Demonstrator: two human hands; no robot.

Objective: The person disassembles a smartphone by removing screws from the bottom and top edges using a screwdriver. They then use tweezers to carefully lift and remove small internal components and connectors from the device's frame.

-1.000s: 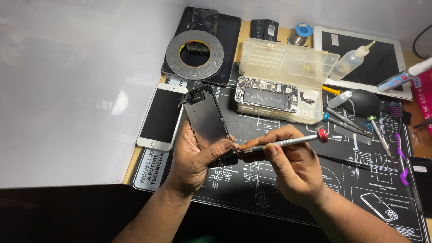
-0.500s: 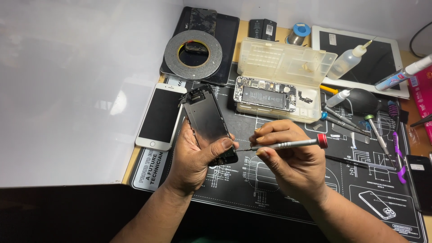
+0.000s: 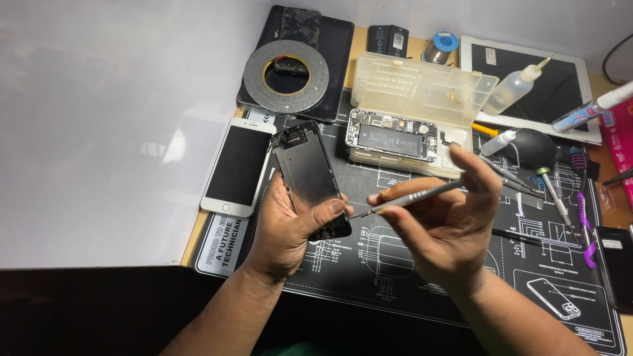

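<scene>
My left hand (image 3: 287, 231) grips a detached black phone screen panel (image 3: 307, 168), back side up, thumb across its lower end. My right hand (image 3: 442, 227) holds a slim grey screwdriver (image 3: 415, 196) between thumb and fingers; its tip points left at the panel's lower edge, close to my left thumb. Both hands hover over a black repair mat (image 3: 409, 277) printed with white diagrams.
An opened phone body (image 3: 394, 135) lies on a translucent plastic parts box (image 3: 422, 92). A white phone (image 3: 237, 166) lies left of the panel. A tape roll (image 3: 285, 74) rests on a dark tablet. A squeeze bottle (image 3: 517, 86), white tablet (image 3: 580, 72) and several tools (image 3: 554, 191) sit at right.
My right hand has turned and lifted, with the screwdriver now angled up to the right. The left hand keeps the panel in the same place.
</scene>
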